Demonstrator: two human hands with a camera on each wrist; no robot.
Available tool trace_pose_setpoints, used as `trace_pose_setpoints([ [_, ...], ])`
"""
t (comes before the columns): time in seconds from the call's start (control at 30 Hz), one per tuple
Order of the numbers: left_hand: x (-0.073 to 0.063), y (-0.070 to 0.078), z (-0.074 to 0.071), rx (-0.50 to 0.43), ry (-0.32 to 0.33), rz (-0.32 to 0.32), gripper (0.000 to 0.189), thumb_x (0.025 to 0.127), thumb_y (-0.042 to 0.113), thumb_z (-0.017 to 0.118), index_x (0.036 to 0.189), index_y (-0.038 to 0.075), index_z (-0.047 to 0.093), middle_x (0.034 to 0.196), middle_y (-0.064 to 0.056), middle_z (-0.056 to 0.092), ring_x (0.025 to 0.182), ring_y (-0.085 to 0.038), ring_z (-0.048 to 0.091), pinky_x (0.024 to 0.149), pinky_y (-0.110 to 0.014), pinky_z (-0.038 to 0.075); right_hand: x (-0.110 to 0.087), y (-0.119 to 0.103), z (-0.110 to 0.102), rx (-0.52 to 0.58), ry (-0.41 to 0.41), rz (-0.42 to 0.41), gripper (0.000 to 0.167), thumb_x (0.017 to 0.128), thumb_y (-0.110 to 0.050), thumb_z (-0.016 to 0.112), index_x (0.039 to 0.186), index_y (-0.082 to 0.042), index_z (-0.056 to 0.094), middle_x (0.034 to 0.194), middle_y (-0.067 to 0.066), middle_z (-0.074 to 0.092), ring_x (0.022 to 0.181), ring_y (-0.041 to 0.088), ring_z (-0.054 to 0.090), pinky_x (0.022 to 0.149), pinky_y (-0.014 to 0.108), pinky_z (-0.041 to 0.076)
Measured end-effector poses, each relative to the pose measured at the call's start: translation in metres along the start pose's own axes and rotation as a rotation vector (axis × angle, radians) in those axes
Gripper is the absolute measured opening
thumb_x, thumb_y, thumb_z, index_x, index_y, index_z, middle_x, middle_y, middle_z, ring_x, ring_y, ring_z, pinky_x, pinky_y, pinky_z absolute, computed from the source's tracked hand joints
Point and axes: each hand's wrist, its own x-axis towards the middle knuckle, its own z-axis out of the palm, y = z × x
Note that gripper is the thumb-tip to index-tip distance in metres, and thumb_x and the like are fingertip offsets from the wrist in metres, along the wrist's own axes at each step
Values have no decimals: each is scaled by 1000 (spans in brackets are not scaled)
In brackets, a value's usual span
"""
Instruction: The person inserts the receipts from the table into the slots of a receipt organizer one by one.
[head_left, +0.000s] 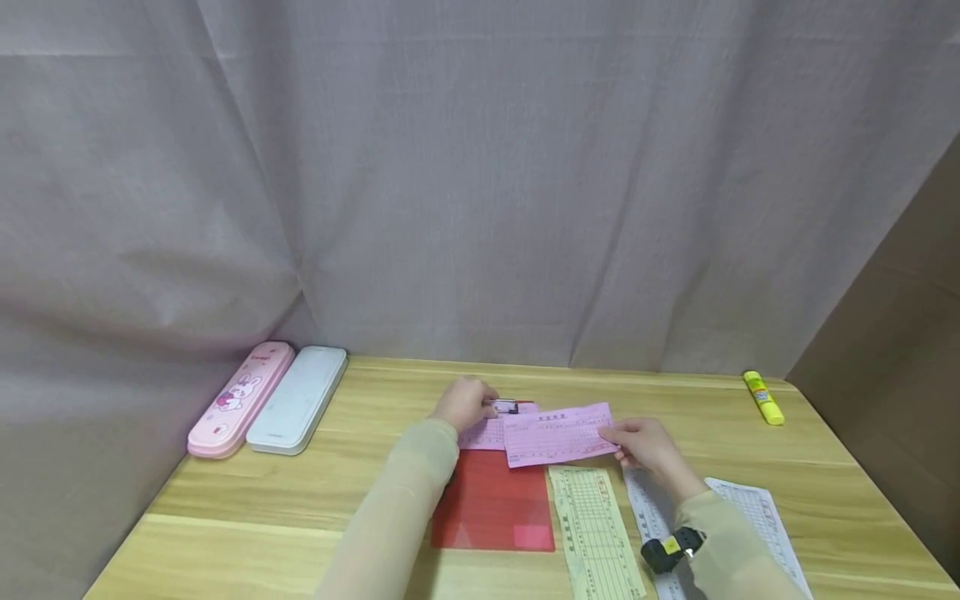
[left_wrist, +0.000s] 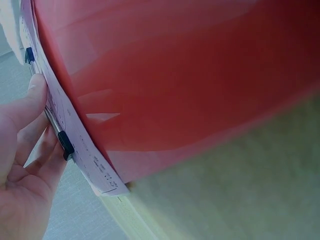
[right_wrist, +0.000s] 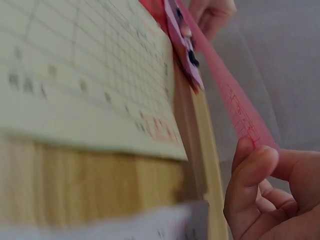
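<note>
A translucent red clipboard (head_left: 491, 500) lies on the table, a pink printed form (head_left: 480, 435) at its top edge beneath the metal clip (head_left: 507, 407). My left hand (head_left: 463, 404) is at that clip; in the left wrist view its thumb and fingers pinch the clip (left_wrist: 65, 145) with its black ends. By its right end, my right hand (head_left: 651, 450) pinches a second pink form (head_left: 558, 435) between thumb and fingers. That form is raised, and it overlaps the clipboard's upper right part. In the right wrist view the held form (right_wrist: 235, 105) appears nearly edge-on.
A yellow form (head_left: 596, 529) lies right of the clipboard. White forms (head_left: 761, 517) lie further right, partly under my right forearm. A pink pencil case (head_left: 242, 400) and a white case (head_left: 297, 402) stand back left. A yellow glue stick (head_left: 763, 398) lies back right.
</note>
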Motion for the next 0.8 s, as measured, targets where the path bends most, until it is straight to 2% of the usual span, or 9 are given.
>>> trace_pose_setpoints([
  [0.1, 0, 0, 1, -3, -1, -7, 25, 80, 23, 76, 102, 13, 75, 99, 2, 73, 97, -16, 67, 89, -30, 51, 0, -1, 9, 6, 3, 1, 42, 87, -15, 67, 106, 21, 56, 62, 0, 55, 52, 5, 52, 47, 16, 48],
  [0.2, 0, 0, 2, -7, -2, -14, 25, 80, 23, 76, 103, 13, 75, 100, 2, 73, 97, -16, 66, 89, -30, 51, -1, -6, 20, 8, 38, 56, 44, 88, -12, 65, 114, 21, 53, 66, 2, 56, 53, 6, 52, 49, 17, 50],
  [0.3, 1, 0, 2, -10, -1, -12, 24, 81, 22, 76, 104, 13, 75, 100, 2, 73, 98, -16, 66, 89, -30, 51, -1, -10, 29, 14, 45, 86, 43, 89, -10, 63, 117, 21, 51, 66, 3, 57, 51, 6, 53, 48, 18, 51],
  [0.8, 0, 1, -1, -24, -20, -33, 26, 81, 22, 76, 105, 13, 74, 101, 1, 73, 98, -16, 66, 89, -31, 51, 8, -14, 70, 153, 17, 116, 25, 87, -3, 63, 101, 17, 57, 60, 2, 55, 46, 5, 52, 45, 17, 50],
])
